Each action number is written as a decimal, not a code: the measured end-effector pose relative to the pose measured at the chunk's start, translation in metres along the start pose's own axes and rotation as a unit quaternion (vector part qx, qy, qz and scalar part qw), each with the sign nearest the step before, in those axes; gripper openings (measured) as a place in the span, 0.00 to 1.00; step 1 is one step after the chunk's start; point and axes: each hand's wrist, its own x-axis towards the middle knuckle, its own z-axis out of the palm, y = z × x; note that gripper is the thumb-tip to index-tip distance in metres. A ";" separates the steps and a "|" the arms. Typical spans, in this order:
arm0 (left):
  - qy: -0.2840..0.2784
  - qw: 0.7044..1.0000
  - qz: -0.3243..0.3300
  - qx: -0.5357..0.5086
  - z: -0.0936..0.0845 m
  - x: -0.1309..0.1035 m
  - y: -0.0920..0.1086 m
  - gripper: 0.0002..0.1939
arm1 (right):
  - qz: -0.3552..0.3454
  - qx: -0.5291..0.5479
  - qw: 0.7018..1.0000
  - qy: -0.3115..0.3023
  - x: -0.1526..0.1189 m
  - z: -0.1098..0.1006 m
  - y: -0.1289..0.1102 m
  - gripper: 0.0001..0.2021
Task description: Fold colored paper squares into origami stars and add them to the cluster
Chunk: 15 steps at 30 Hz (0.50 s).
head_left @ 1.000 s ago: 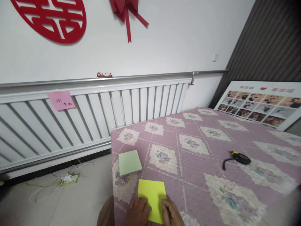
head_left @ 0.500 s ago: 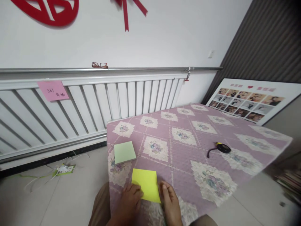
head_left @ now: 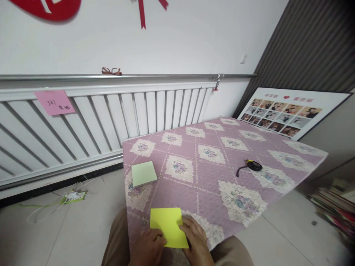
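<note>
A: Both grips press on the yellow sheet (head_left: pixel 168 226): the left hand (head_left: pixel 149 248) lies with fingers flat and together on its near left corner, the right hand (head_left: pixel 195 244) with fingers together on its near right edge. Neither pinches; they pin it flat.

B: Why pin it so?

A: The sheet is loose and light, and the quilted cloth of the bench (head_left: pixel 222 166) is soft and bumpy, so I judge two flat hands keep it from sliding or curling. It lies at the near edge, right under the fingers.

B: And beyond the hands?

A: Largest first: the white radiator (head_left: pixel 111 118) runs along the wall well past them, with a pink note (head_left: pixel 54 102) stuck to its top left. Right of the hands and far off, a photo board (head_left: pixel 288 111) leans on the dark wall. Ahead and right, a black tape measure (head_left: pixel 253 165) rests well apart. Ahead and left, nearer, a pale green pad (head_left: pixel 143 173) lies flat, within reach I'd say. Smallest, red glasses (head_left: pixel 111 71) sit on the pipe above the radiator.
</note>
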 end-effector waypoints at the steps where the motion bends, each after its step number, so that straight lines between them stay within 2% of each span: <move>1: -0.004 1.000 0.003 -0.005 0.000 0.000 0.000 0.14 | 0.005 0.003 1.000 -0.004 0.003 0.000 -0.002 0.18; 5: -0.009 0.999 0.013 -0.029 -0.007 -0.005 -0.010 0.18 | 0.028 0.008 0.999 -0.025 0.008 0.001 -0.003 0.13; 7: 0.007 0.999 -0.013 -0.033 -0.012 -0.009 -0.019 0.25 | 0.031 0.007 0.999 -0.024 0.007 0.001 -0.003 0.12; 9: 0.024 0.998 -0.054 -0.037 -0.017 -0.011 -0.025 0.27 | 0.031 0.007 0.999 -0.014 0.006 0.001 -0.003 0.10; 15: 0.018 0.993 -0.101 -0.062 -0.030 -0.004 -0.022 0.15 | 0.028 0.008 1.000 -0.004 0.010 -0.002 -0.007 0.09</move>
